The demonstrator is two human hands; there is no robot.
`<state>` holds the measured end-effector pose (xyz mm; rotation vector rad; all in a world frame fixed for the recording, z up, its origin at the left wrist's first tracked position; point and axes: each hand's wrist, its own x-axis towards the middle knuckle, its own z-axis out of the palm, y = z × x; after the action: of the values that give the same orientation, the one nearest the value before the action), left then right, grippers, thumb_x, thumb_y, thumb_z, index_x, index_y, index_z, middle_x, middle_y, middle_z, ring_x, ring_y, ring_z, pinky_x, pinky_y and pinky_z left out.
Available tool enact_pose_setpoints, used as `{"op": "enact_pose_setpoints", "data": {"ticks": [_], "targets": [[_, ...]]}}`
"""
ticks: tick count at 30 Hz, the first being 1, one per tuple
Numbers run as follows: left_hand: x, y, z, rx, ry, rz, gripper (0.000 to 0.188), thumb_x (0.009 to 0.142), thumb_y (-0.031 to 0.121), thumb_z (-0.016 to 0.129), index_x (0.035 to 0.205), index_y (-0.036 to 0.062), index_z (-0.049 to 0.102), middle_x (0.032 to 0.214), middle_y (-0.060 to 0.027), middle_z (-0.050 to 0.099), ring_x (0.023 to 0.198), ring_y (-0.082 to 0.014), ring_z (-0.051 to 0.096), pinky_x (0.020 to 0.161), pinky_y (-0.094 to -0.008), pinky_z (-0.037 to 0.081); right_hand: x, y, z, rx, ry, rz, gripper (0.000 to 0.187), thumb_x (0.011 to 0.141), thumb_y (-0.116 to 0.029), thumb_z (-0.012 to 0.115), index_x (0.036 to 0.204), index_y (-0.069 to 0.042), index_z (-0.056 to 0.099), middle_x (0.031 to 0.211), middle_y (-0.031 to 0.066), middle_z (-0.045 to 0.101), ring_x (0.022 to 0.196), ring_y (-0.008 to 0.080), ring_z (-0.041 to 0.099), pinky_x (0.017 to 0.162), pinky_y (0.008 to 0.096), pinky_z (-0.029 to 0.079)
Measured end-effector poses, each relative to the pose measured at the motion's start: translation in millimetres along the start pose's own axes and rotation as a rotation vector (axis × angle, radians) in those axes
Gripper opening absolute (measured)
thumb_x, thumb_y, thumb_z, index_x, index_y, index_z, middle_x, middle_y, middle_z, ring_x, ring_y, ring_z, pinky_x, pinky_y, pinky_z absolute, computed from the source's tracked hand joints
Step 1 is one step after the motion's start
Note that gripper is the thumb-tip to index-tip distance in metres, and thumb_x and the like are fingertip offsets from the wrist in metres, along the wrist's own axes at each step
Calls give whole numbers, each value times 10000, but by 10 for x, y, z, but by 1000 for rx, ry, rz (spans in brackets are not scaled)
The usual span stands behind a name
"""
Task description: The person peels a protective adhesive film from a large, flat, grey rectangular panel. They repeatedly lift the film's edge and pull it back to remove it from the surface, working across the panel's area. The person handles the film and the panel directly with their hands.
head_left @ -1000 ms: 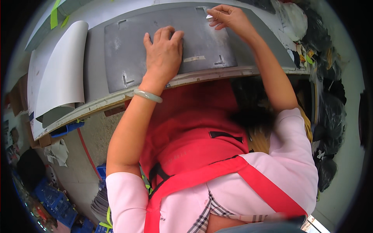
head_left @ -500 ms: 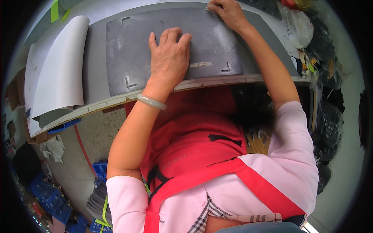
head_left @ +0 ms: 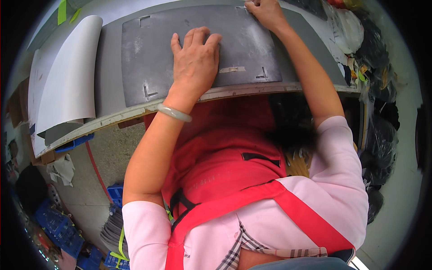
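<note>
A dark grey rectangular template (head_left: 153, 56) with whitish smudges and L-shaped slots near its corners lies on a larger grey sheet (head_left: 108, 67). My left hand (head_left: 195, 60) rests palm down on the template's middle, its fingers somewhat spread, with a pale bangle on the wrist. At the far right corner slot, the fingers of my right hand (head_left: 266, 14) are pinched together. Whatever they may hold is too small or hidden to make out. Near the template's front edge is a short beige tape strip (head_left: 231, 69).
A curled sheet with a white face (head_left: 69, 74) stands at the table's left. The table's front edge (head_left: 121, 114) runs close to my body. Plastic bags (head_left: 375, 49) pile up on the right. Blue crates (head_left: 58, 225) sit on the floor at lower left.
My right hand has shifted slightly right at the far corner slot, still pinched. My left hand stays on the template. The whole table sits slightly higher in the picture.
</note>
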<state>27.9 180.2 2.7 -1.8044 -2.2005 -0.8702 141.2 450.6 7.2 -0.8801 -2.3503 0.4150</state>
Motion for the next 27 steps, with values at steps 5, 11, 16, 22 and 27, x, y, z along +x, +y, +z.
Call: {"op": "enact_pose_setpoints", "data": {"ticks": [5,11,16,22,27], "targets": [[-11,-26,28,-4,5,-12,233,986,190,598,1206,138,655,1273,-64,608,1268,-270,543,1138,-595,318,142,-204,-242,27,-232,133,218,871,-198,654,928,4,713,792,137,727,699,215,696,666,363,549],[-14,-28,82,8,3,-32,300,995,231,577,1274,136,631,1348,-108,565,1339,-314,485,1136,-659,282,253,-686,-42,302,-323,30,218,924,-182,678,979,23,731,783,131,737,699,182,705,650,327,555],[-33,-42,126,87,-55,-70,364,990,256,559,1326,120,599,1464,-199,476,1420,-429,383,1114,-746,227,280,-1423,642,138,-286,-339,249,910,-214,670,1008,4,737,892,237,725,830,382,716,772,441,561],[-42,-47,167,45,-4,-53,380,987,242,544,1333,93,594,1440,-251,450,1407,-469,366,1084,-801,214,471,-1830,1115,195,-308,-432,244,916,-212,635,985,-3,741,942,242,722,915,421,694,830,474,551],[-30,-29,159,0,0,-49,384,988,225,537,1338,82,600,1426,-247,457,1408,-476,364,1092,-800,203,574,-1821,1384,0,-323,-586,229,907,-199,628,961,-3,736,960,233,722,924,419,692,833,484,548]]}}
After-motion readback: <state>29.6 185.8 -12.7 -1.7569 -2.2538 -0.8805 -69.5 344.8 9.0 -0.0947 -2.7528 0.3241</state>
